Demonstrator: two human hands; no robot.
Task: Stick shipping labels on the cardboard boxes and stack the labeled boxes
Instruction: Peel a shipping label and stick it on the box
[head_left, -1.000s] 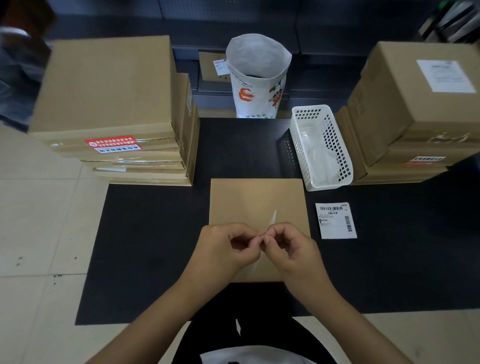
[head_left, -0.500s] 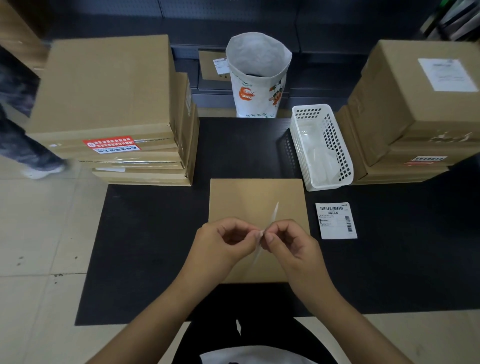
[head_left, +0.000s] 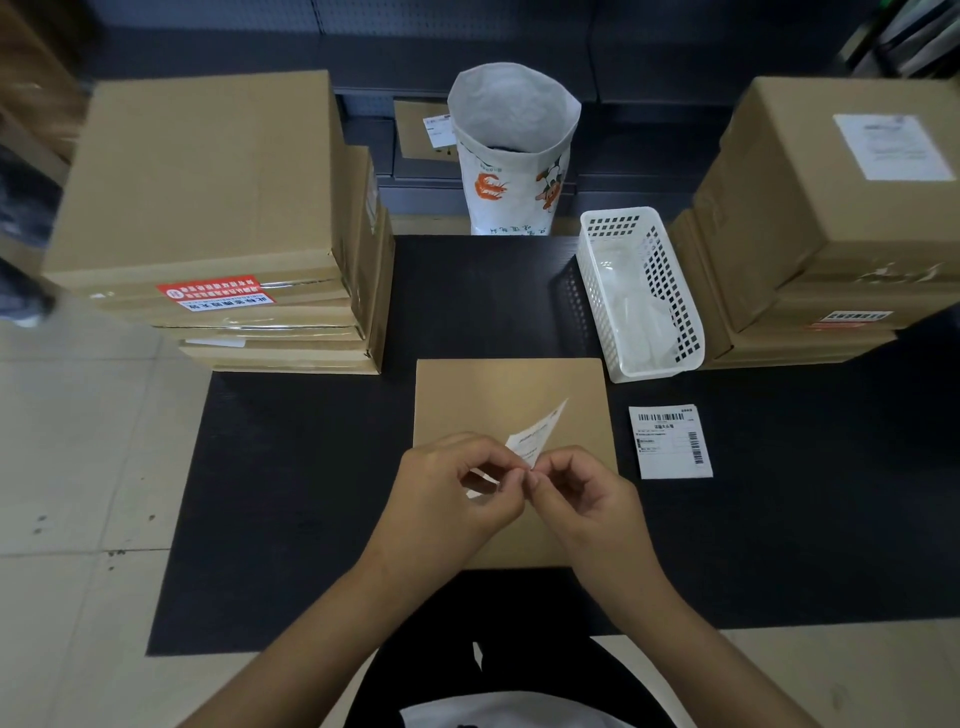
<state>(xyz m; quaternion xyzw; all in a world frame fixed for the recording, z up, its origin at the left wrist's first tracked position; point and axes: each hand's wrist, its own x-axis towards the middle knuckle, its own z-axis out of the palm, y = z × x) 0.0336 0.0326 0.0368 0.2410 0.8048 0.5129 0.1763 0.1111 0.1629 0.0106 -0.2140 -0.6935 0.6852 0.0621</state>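
1. Frame center: left hand (head_left: 451, 491) and right hand (head_left: 582, 496) both pinch one shipping label (head_left: 535, 435) at its lower corner, over the flat box (head_left: 511, 395).
2. Label looks thin, floppy, light; likely sticky once peeled. Hold edges only.
3. Box looks stiff, light; grip by its sides.
4. Spare label (head_left: 670, 441) lies right of box.

Count: hands 2 (head_left: 457, 493) (head_left: 582, 499); loose labels 2 (head_left: 537, 434) (head_left: 670, 441); flat box 1 (head_left: 509, 395); box stacks 2 (head_left: 208, 208) (head_left: 810, 218); basket 1 (head_left: 688, 332); paper bag 1 (head_left: 511, 171).
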